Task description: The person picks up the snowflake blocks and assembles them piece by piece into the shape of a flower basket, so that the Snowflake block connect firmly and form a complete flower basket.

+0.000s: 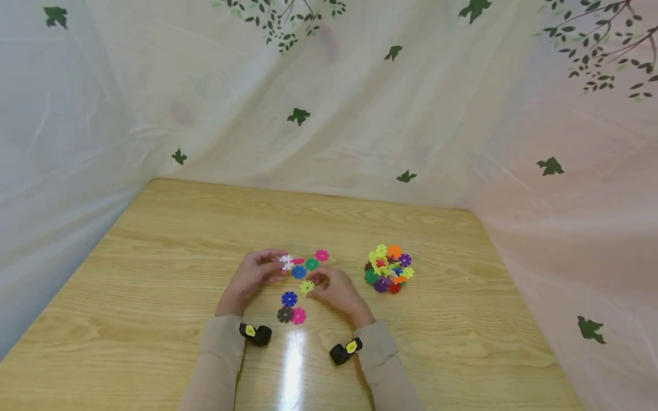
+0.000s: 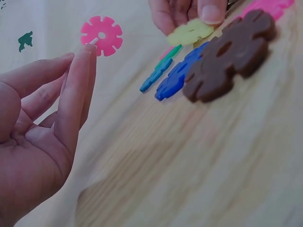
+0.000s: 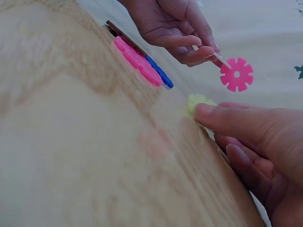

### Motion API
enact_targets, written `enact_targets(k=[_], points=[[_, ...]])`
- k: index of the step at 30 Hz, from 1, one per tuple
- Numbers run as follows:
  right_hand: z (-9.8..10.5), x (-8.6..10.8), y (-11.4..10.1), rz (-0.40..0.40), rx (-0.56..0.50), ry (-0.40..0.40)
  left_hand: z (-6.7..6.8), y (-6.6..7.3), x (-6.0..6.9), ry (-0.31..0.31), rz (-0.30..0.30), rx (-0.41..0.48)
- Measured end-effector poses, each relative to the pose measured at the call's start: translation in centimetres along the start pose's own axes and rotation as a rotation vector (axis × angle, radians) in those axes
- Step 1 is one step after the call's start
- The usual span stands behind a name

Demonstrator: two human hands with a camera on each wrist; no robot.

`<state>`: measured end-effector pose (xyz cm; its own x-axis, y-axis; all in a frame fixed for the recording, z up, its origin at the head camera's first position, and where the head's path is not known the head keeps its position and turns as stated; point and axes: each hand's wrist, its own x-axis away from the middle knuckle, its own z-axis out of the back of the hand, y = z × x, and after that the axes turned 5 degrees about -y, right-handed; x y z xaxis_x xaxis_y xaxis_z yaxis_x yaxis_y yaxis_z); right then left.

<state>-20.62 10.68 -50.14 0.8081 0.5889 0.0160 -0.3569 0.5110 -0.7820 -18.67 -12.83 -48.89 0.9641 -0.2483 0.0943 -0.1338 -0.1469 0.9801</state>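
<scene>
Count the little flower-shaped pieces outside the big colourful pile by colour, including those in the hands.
Pink pieces: 3
Blue pieces: 2
White piece: 1
Yellow piece: 1
Green piece: 1
Brown piece: 1
Total: 9

Loose discs (image 1: 289,296) on table (image 1: 462,319), between left hand (image 1: 253,273) and right hand (image 1: 336,289). Linked pair (image 1: 290,261) in left fingers, single disc (image 1: 307,285) in right. Pile (image 1: 389,270) right of right hand; curtain (image 1: 329,142) behind table.
</scene>
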Motion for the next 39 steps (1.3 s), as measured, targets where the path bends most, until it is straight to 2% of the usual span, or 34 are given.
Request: enact_targets(k=[5, 8, 13, 17, 21, 24, 28, 31, 39], points=[[0.03, -0.11, 0.42, -0.057, -0.282, 0.136, -0.20, -0.03, -0.04, -0.036, -0.017, 0.011], [0.04, -0.24, 0.63, -0.072, -0.447, 0.188, -0.34, -0.09, -0.07, -0.057, -0.019, 0.015], [0.15, -0.39, 0.51, -0.122, -0.595, 0.222, -0.57, -0.06, -0.05, -0.090, -0.004, 0.026], [0.24, -0.47, 0.35, -0.159, -0.632, 0.246, -0.60, -0.27, -0.07, -0.116, -0.003, 0.030], [0.27, -0.53, 0.25, -0.171, -0.640, 0.264, -0.35, -0.70, -0.10, -0.166, -0.057, 0.040], [0.20, -0.56, 0.25, -0.171, -0.644, 0.279, -0.26, -0.87, -0.10, -0.182, -0.078, 0.037], [0.14, -0.55, 0.27, -0.168, -0.648, 0.286, -0.63, -0.49, -0.12, -0.136, -0.016, 0.012], [0.16, -0.53, 0.35, -0.170, -0.651, 0.284, -0.83, -0.36, -0.21, -0.124, 0.018, 0.006], [0.19, -0.53, 0.32, -0.153, -0.644, 0.272, -0.82, -0.48, -0.36, -0.133, 0.038, 0.023]])
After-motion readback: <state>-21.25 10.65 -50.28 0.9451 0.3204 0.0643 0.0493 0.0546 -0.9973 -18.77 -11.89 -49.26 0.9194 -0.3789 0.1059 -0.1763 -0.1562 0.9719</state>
